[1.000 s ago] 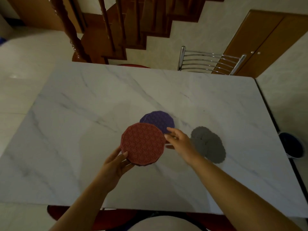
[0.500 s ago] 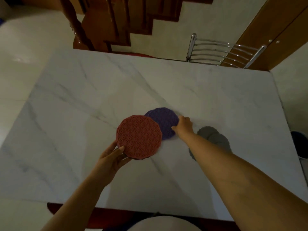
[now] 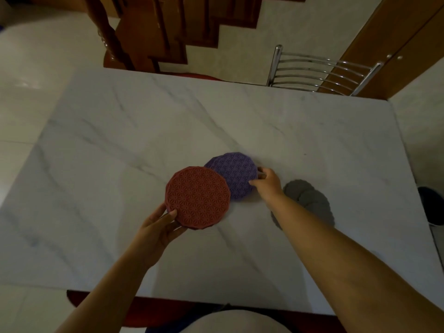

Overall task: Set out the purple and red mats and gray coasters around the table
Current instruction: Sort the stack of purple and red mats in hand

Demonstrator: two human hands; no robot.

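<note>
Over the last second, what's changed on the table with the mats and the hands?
The right hand left the edge of the red mats, reached across to the purple mats and now has its fingers on their right edge. The left hand still holds the red mats by the near-left edge, overlapping the purple ones as before. The gray coasters stayed put on the marble table.

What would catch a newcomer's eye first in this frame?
Two patterned mats mid-table: the red mat, held at its near edge by the left hand, overlaps the purple mat, whose right edge the right hand pinches. Just right of that arm lies a pile of gray coasters on the marble table.
</note>
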